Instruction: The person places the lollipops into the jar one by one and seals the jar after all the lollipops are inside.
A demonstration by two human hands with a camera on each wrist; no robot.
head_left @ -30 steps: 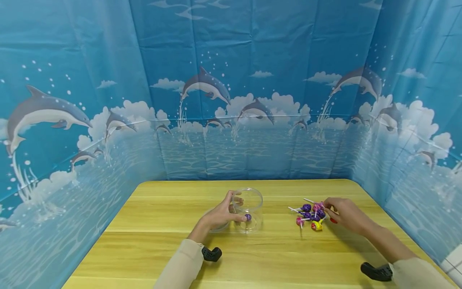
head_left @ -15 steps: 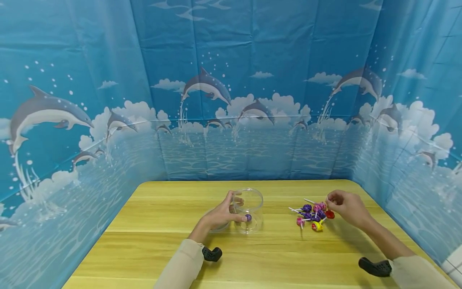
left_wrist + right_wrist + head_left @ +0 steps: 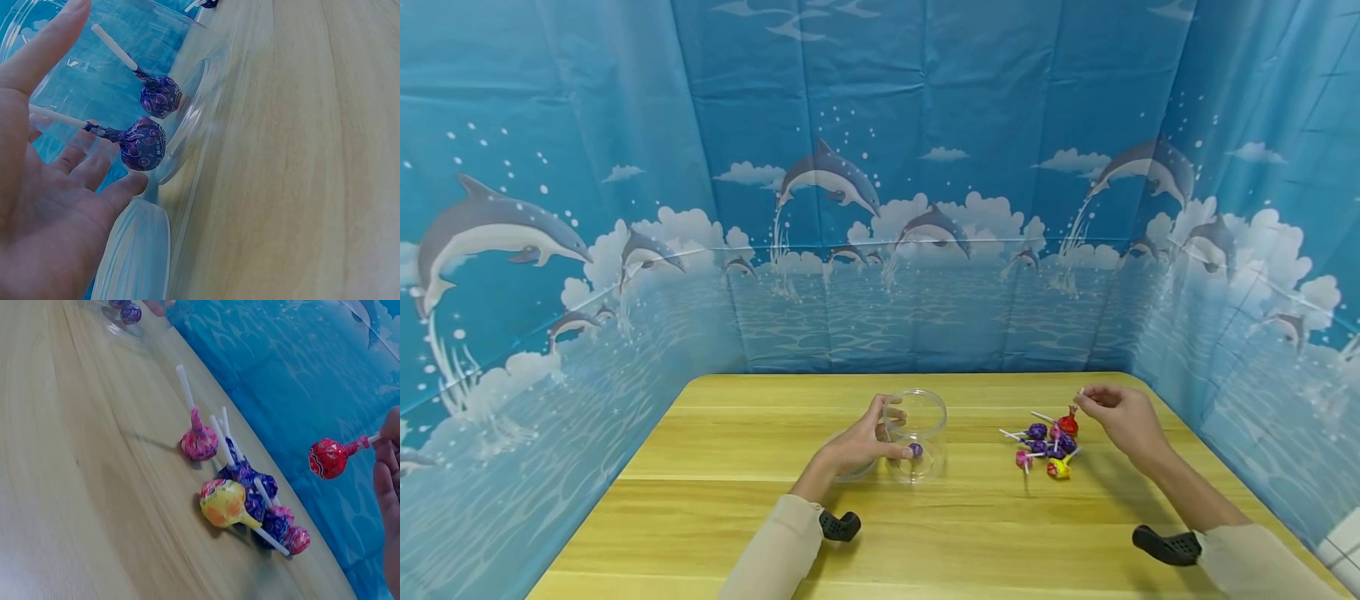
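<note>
My left hand [image 3: 861, 446] grips a clear round jar [image 3: 925, 421] from its left side, thumb and fingers spread about the wall. Inside the jar, the left wrist view shows two purple-wrapped lollipops [image 3: 142, 144], their sticks pointing up toward the rim. My right hand [image 3: 1123, 421] pinches the stick of a red lollipop [image 3: 328, 459], which hangs candy-down from the fingertips. It is raised over the back right of a small pile of purple, pink and yellow lollipops; the yellow lollipop [image 3: 224, 504] lies at the pile's near side.
A clear round lid [image 3: 140, 256] lies next to the jar, partly hidden behind my left hand. The wooden table [image 3: 760, 517] reaches back to a blue dolphin curtain [image 3: 865, 317], which also hangs along both sides. A pink lollipop [image 3: 199, 445] lies at the pile's edge nearest the jar.
My right hand has lifted the red lollipop up from beside the pile and drawn it slightly left and back. The left hand and the jar have stayed in place.
</note>
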